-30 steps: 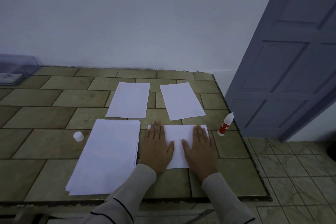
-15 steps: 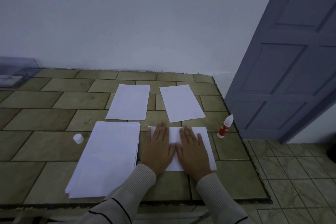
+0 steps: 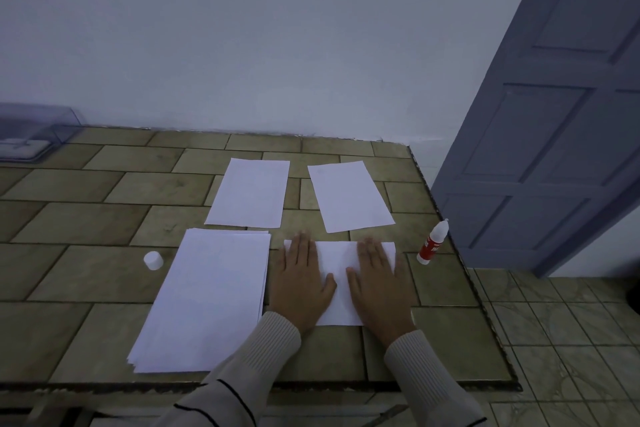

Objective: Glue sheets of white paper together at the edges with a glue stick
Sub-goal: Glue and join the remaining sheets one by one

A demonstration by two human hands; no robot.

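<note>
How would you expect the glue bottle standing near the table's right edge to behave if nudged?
Tall and narrow on a small base, the glue bottle would probably tip easily. It stands close to the table edge, so it might fall off. Its round body may then roll.

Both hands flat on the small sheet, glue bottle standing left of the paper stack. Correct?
No. Head view: the glue bottle stands right of the small sheet; only a white cap sits left of the paper stack. Left hand and right hand lie flat on it.

Glue bottle [image 3: 432,242] right of sheets [image 3: 339,282]; stack [image 3: 204,298] left.
</note>
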